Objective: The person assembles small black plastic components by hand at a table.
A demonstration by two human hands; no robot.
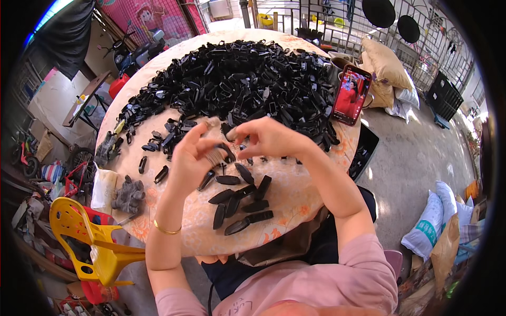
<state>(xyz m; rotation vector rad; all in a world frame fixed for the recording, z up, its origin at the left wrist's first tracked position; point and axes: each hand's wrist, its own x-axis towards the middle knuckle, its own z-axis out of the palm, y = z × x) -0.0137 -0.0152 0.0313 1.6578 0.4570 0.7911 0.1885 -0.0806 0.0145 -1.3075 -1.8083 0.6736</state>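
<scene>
Black plastic clips heaped (237, 79) across the far half of a round floral-topped table (295, 195), with a small cluster of finished black pieces (240, 203) lying near the front edge. Left hand (192, 160) raised, fingers curled, pinching a small black clip (219, 155); right hand (269, 138) just beside, fingertips meeting it. Phone (352, 95) propped right; grey gloves (128, 195) left; yellow chair (87, 237) below
</scene>
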